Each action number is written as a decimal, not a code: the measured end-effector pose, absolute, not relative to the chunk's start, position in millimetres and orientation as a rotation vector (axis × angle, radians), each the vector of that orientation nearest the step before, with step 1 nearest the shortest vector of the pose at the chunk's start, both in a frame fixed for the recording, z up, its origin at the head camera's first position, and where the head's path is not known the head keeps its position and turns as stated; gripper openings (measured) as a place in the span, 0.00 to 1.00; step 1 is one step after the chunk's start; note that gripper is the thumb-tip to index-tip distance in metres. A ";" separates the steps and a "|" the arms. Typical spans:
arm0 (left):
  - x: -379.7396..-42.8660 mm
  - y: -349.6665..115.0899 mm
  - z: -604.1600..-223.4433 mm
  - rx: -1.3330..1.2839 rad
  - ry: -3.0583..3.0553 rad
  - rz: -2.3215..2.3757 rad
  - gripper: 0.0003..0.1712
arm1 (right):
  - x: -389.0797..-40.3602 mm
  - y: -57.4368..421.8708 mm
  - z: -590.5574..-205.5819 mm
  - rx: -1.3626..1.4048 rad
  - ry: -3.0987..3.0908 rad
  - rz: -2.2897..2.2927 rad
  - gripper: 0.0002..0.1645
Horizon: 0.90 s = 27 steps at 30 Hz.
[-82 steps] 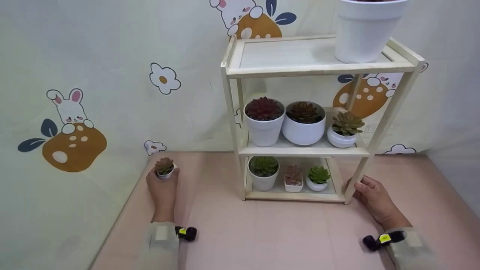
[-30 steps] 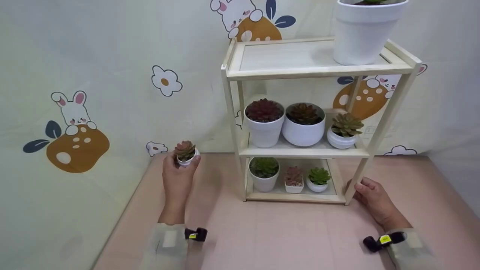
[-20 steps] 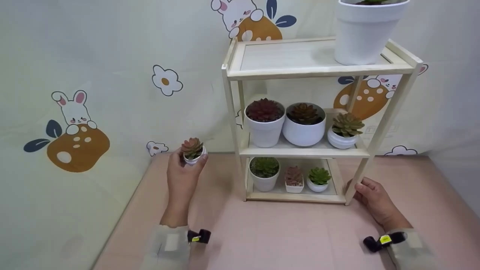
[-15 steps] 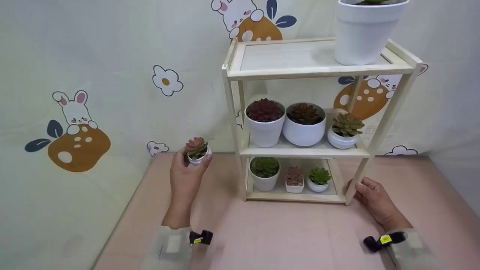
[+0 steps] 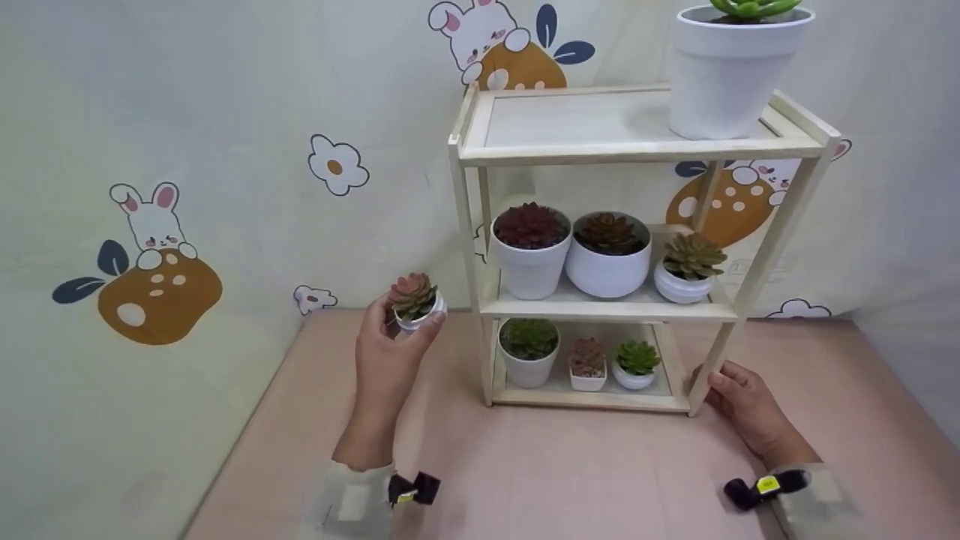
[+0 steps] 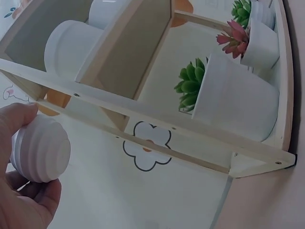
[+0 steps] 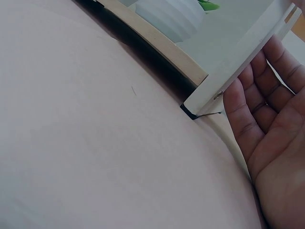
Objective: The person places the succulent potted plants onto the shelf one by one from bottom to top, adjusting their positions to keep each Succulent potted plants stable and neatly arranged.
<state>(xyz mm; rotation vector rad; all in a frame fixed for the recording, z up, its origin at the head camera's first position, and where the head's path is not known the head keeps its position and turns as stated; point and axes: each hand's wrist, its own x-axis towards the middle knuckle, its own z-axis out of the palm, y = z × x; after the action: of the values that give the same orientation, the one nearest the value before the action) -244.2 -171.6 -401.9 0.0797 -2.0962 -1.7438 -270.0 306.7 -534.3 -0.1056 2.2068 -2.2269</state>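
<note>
My left hand (image 5: 386,367) grips a small potted succulent (image 5: 415,296) with pinkish-green leaves, held up left of the wooden shelf (image 5: 570,124). In the left wrist view, thumb and fingers curl round its white ribbed pot (image 6: 43,148); the leaves are hidden there. The plant is apart from the shelf. At the shelf's lower right, my right hand (image 5: 750,405) holds the front post, thumb in front and fingers partly hidden behind. The right wrist view has these fingers (image 7: 238,105) against the post (image 7: 228,67) near its foot.
A big white pot (image 5: 731,82) with a green succulent stands on the top tier. Below it are a dark red succulent (image 5: 531,225), a brown one (image 5: 609,234) and a smaller one (image 5: 694,255). Three more pots fill the bottom tier. A patterned wall sheet (image 5: 247,247) hangs behind the pink table (image 5: 562,472).
My left hand has lifted the small succulent from near the table's far left and carried it right, closer to the shelf. The right hand stays at the post. The head view has tilted up slightly.
</note>
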 end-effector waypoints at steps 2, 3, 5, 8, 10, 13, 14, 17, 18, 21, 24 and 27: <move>-242.5 -169.8 -398.4 0.074 -2.075 -1.766 0.43 | -269.8 306.6 -533.6 -0.101 2.206 -2.219 0.18; -241.9 -169.0 -396.2 0.069 -2.065 -1.774 0.43 | -269.7 306.9 -533.3 -0.103 2.205 -2.215 0.18; -240.0 -167.6 -391.0 0.062 -2.056 -1.771 0.43 | -269.3 307.6 -533.3 -0.108 2.201 -2.209 0.19; -237.4 -165.6 -380.8 0.038 -2.032 -1.770 0.42 | -268.5 309.3 -533.8 -0.116 2.208 -2.190 0.18; -235.5 -164.0 -373.0 0.022 -2.022 -1.767 0.43 | -268.3 310.2 -534.5 -0.119 2.215 -2.180 0.18; -234.6 -161.8 -362.2 0.005 -2.010 -1.774 0.44 | -269.3 309.3 -534.7 -0.112 2.209 -2.189 0.18; -234.3 -161.1 -358.9 0.003 -2.008 -1.776 0.44 | -269.7 308.6 -534.6 -0.109 2.201 -2.197 0.17; -234.8 -158.4 -348.6 -0.006 -1.994 -1.786 0.43 | -270.8 306.7 -534.6 -0.101 2.197 -2.212 0.17; -235.0 -157.4 -345.2 -0.013 -1.985 -1.790 0.43 | -270.8 306.4 -534.7 -0.104 2.196 -2.215 0.17; -235.1 -154.4 -334.7 -0.039 -1.971 -1.792 0.42 | -270.4 305.5 -535.1 -0.087 2.198 -2.235 0.16; -234.3 -151.7 -323.8 -0.077 -1.960 -1.791 0.42 | -269.6 305.1 -535.2 -0.085 2.185 -2.266 0.16; -232.5 -149.2 -312.7 -0.115 -1.959 -1.791 0.42 | -269.9 305.0 -535.3 -0.089 2.183 -2.276 0.16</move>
<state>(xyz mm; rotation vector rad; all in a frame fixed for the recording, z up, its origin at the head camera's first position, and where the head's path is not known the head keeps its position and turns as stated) -232.5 -149.2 -312.7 -0.1149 -1.9590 -1.7909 -269.9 305.0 -535.3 -0.0893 2.1825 -2.2764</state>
